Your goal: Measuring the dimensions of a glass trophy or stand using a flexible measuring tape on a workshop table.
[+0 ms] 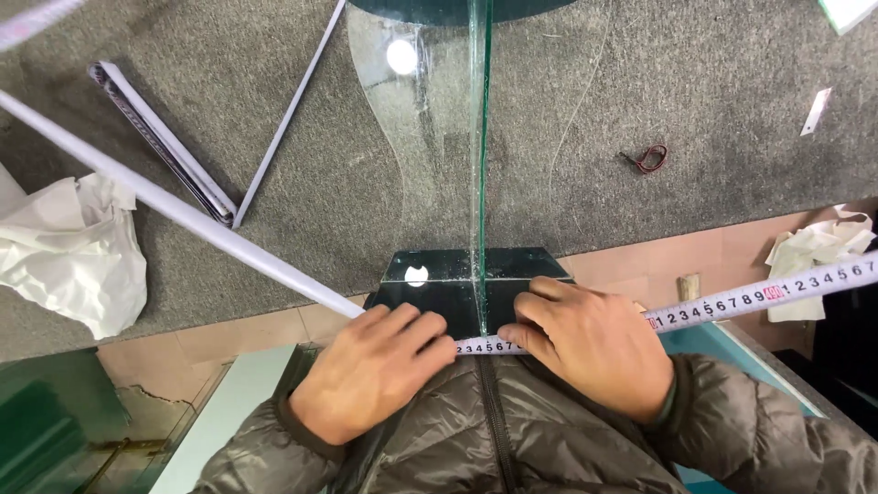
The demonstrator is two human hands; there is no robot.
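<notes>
A worktable covered in coarse grey carpet (640, 110) fills the upper part of the view, its near edge running along a pale tiled floor. On it lie a crumpled sheet of white paper (69, 252) at the left, a long white tube (183, 215) slanting across, a folded white-edged booklet (160, 142) beside a thin white strip (288, 114), and a small loop of red wire (649, 158) at the right. A clear curved glass pane (421, 128) lies flat in the middle, with an upright greenish glass sheet (476, 137) standing edge-on upon it.
</notes>
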